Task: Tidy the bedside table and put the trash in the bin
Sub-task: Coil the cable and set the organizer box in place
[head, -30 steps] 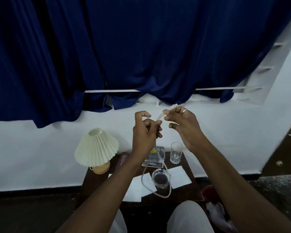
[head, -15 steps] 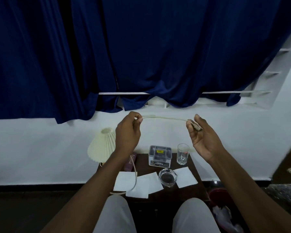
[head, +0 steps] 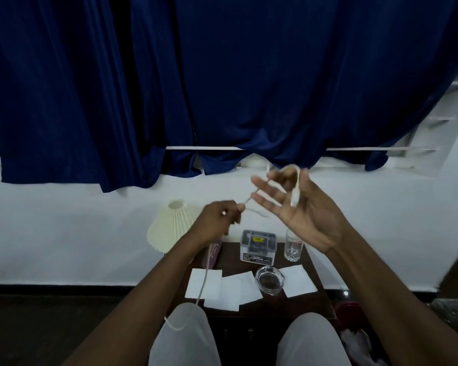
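A white cable [head: 203, 283] runs from my raised hands down past the dark bedside table [head: 312, 303] to my lap. My left hand [head: 217, 223] pinches the cable between thumb and fingers. My right hand [head: 299, 207] is palm up with fingers spread; the cable loops over the fingers and its plug end lies in the palm under the thumb. On the table lie several white paper sheets [head: 230, 289], a glass ashtray [head: 269, 280], a drinking glass [head: 292, 245] and a small grey box [head: 258, 245].
A pleated cream lamp [head: 171, 228] stands at the table's back left, beside a maroon case [head: 212, 256]. A red bin [head: 351, 328] with trash sits on the floor at the right. Dark blue curtains [head: 222, 83] hang above a white wall. My knees are near the table's front.
The stretched cable has gone slack; my right hand turned palm up and the cable now loops over its fingers. My left hand dropped lower and moved toward the right hand.
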